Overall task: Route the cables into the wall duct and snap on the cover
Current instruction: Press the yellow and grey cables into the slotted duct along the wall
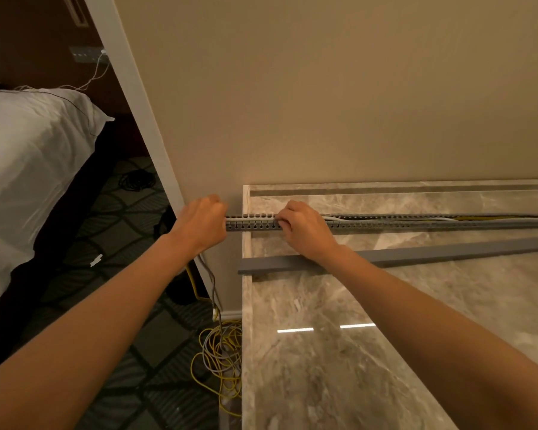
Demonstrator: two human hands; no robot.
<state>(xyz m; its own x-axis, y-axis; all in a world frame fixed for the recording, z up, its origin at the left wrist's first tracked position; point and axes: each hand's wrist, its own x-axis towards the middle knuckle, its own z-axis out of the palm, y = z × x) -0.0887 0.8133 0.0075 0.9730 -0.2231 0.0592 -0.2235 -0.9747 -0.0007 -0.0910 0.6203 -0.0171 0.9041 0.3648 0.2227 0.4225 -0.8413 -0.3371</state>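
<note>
A grey slotted cable duct point(416, 224) lies along the marble countertop point(339, 352), its left end sticking out past the counter edge. Grey, white and yellow cables point(448, 217) run inside it. My left hand point(201, 225) is closed around the duct's left end, where cables point(212, 283) drop out toward the floor. My right hand point(305, 229) presses its fingertips on the duct's top, a little right of the left hand. The flat grey cover point(448, 253) lies loose on the counter, in front of the duct and partly under my right wrist.
A tangle of yellow and grey cable point(222, 358) lies on the patterned carpet at the counter's left side. A bed with white pillows point(28, 169) is at the left. The beige wall point(323, 103) rises behind the counter. A black cable coil point(136, 180) sits on the floor.
</note>
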